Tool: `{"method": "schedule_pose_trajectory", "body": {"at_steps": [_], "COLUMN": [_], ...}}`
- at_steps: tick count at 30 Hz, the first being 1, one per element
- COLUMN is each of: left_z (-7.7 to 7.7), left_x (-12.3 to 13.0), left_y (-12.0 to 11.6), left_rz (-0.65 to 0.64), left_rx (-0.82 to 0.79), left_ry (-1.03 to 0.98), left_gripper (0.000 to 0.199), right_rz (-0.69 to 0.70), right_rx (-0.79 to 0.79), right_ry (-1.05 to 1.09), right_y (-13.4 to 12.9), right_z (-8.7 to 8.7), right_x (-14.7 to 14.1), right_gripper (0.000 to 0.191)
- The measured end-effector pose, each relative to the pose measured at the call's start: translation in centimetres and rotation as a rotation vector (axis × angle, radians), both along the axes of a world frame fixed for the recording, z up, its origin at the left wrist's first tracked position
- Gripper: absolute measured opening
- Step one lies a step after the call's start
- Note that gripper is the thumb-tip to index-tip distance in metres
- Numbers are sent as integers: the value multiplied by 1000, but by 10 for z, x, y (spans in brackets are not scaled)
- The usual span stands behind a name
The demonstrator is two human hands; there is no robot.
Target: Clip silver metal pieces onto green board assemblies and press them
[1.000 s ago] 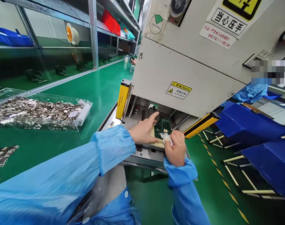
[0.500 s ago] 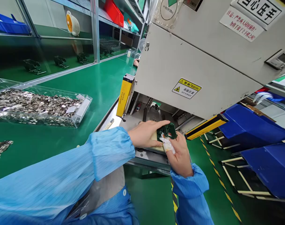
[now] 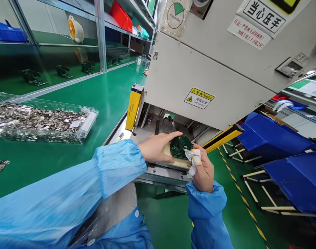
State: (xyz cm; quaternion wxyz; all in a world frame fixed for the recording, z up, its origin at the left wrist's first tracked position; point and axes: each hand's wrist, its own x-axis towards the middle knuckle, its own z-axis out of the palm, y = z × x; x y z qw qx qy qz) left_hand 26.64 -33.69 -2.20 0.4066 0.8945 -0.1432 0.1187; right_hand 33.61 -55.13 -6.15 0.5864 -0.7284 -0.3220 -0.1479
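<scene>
Bracing the dark-green part (image 3: 180, 147) squarely on the pale block (image 3: 182, 163), at the centre of the frame, looks like the way to work neatly here, with light, even contact from the wadded white cloth (image 3: 194, 160). The left hand (image 3: 158, 147) has its thumb and forefinger spread wide around the part's left side (whether it truly grips anything, I cannot tell). The right hand (image 3: 205, 173) is closed, pinching the cloth at the part's lower right corner. The machine housing (image 3: 178, 74) overhangs the work, its hot-surface label (image 3: 199, 98) facing out, so low wrists seem wise. Yellow bars (image 3: 134, 109) flank the opening; a clear tray (image 3: 89, 124) of metal pieces lies at frame left.
</scene>
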Motion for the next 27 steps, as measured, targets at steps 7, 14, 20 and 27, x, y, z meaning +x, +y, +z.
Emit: {"method": "schedule_pose_trajectory", "body": {"at_steps": [7,14,20,27], "left_z": [5,10,32,21], "left_x": [1,-14,-142,-363], "left_y": [-5,-4,107,246], "left_rz": [17,71,429,1522], "left_rx": [42,31,38,48], "left_ry": [-71,-239,-256,-13], "left_gripper": [86,78,81,92], "right_rz": [-46,-41,389,526], "right_rx": [436,535,198,-135], "right_ry": [373,546,603,155], "right_y": [-3,-22,50,207], "right_z": [-2,16,-11,-70], "right_x": [-11,-55,-133,-152], "right_gripper": [28,21,44,20]}}
